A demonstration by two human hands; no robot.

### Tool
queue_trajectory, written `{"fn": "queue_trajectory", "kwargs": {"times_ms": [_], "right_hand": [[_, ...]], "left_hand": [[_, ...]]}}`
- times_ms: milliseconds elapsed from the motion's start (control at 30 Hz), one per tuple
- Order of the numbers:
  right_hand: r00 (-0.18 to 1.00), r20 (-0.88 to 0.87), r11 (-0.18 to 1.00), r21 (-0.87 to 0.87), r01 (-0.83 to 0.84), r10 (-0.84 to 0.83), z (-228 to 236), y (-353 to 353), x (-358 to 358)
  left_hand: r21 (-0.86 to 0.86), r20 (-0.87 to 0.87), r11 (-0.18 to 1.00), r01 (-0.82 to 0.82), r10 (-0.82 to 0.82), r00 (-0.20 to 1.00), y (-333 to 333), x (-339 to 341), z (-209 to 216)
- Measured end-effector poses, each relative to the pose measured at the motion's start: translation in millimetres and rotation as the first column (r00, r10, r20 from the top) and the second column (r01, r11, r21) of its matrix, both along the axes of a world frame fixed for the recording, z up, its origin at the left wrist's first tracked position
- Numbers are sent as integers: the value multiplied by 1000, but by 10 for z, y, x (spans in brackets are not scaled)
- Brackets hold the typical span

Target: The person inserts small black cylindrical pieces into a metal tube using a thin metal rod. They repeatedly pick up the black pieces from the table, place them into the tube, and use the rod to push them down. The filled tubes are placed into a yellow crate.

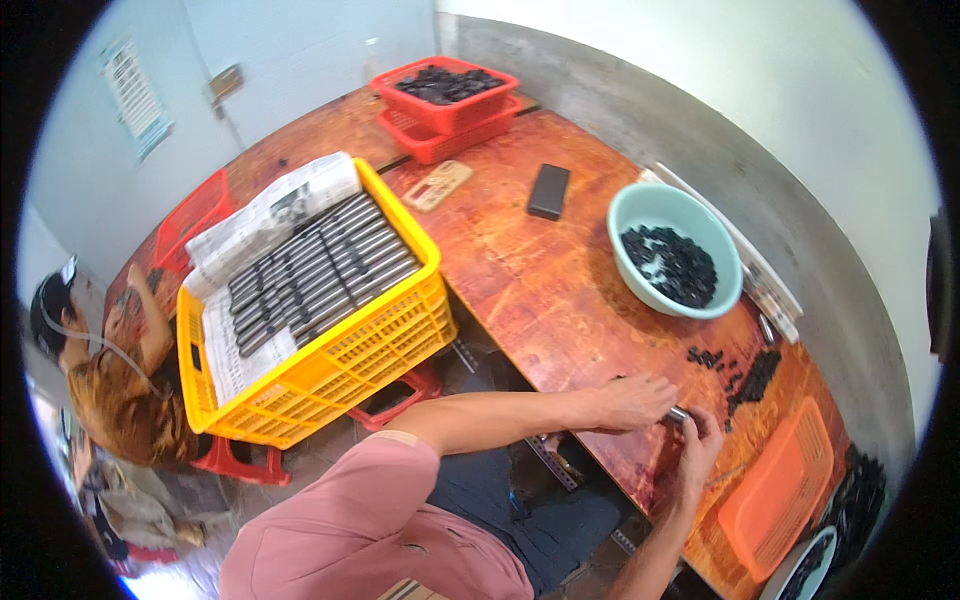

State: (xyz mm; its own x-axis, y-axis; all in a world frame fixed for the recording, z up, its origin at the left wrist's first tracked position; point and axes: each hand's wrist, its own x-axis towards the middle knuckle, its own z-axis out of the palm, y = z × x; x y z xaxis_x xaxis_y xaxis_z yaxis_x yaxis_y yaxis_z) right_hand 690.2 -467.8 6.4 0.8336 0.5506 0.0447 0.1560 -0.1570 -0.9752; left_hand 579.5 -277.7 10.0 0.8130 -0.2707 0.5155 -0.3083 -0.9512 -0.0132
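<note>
On the near side of the green basin (665, 205) lie small black pieces (754, 380) and an orange basket (780, 487); there too, the left hand (637, 403) and right hand (701, 440) pinch a metal tube (679, 413) between them.

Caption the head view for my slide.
Left hand and right hand hold a metal rod near a pale teal basin of black parts.

Has rods (325, 270) on paper (270, 210) in the crate (340, 385), left of the table (520, 265); on the table, stacked trays (460, 120) at the back, block (438, 186) left of the phone (549, 191), basin (665, 208) right of it with parts (680, 268) inside, pile (755, 380) before the basin, basket (785, 490) before the pile; tube (679, 413) in left hand (635, 401) and right hand (700, 442), by the near edge
</note>
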Motion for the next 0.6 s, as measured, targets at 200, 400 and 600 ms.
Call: {"fn": "queue_trajectory", "kwargs": {"times_ms": [200,400,600], "right_hand": [[997,-69,1000,10,-20,21,0,6,63],[998,64,1000,-8,-28,28,-69,24,61],[987,157,998,57,6,-15,-187,-48,-95]], "left_hand": [[32,62,999,-24,22,998,-7,85,-27],[-192,100,980,-55,75,992,-29,116,-152],[-323,59,946,-22,44,997,-70,54,-164]]}}
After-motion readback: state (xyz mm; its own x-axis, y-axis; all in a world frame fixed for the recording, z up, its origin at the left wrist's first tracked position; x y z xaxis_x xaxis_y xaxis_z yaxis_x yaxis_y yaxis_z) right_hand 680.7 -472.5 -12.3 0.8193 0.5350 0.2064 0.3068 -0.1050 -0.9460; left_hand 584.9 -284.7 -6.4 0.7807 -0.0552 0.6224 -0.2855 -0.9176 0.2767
